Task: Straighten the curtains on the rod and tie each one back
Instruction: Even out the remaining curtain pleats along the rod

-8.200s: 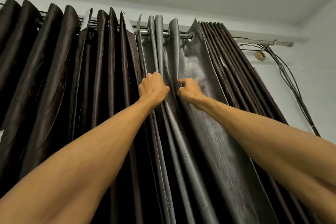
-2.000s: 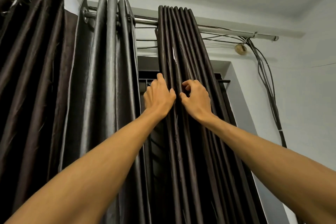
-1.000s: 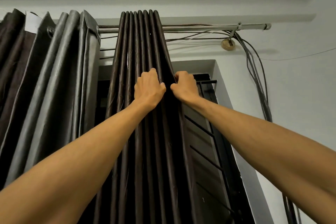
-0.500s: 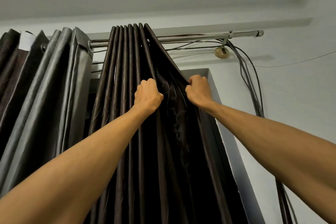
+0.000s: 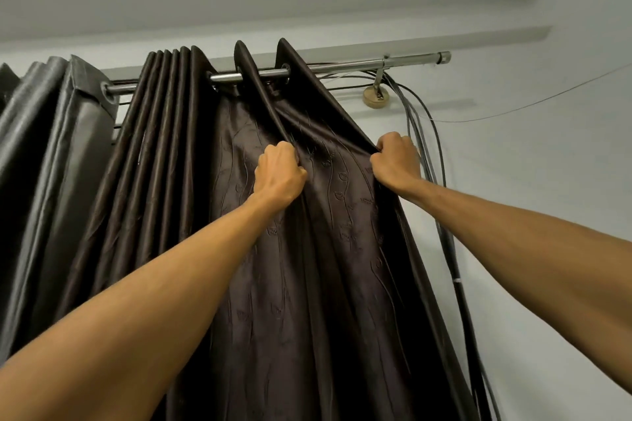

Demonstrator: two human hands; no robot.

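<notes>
1. My left hand (image 5: pixel 280 171) fists a fold and my right hand (image 5: pixel 396 161) clamps the edge of the brown curtain (image 5: pixel 307 284), which hangs on the rod (image 5: pixel 342 67).
2. Risk: dragging right could snag the cables (image 5: pixel 441 181) just beside my right fist.

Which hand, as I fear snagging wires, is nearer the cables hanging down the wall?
Right. The right hand grips the curtain at its outer edge, just beside the cables; the left hand grips a fold farther left, with curtain fabric between it and them.
</notes>
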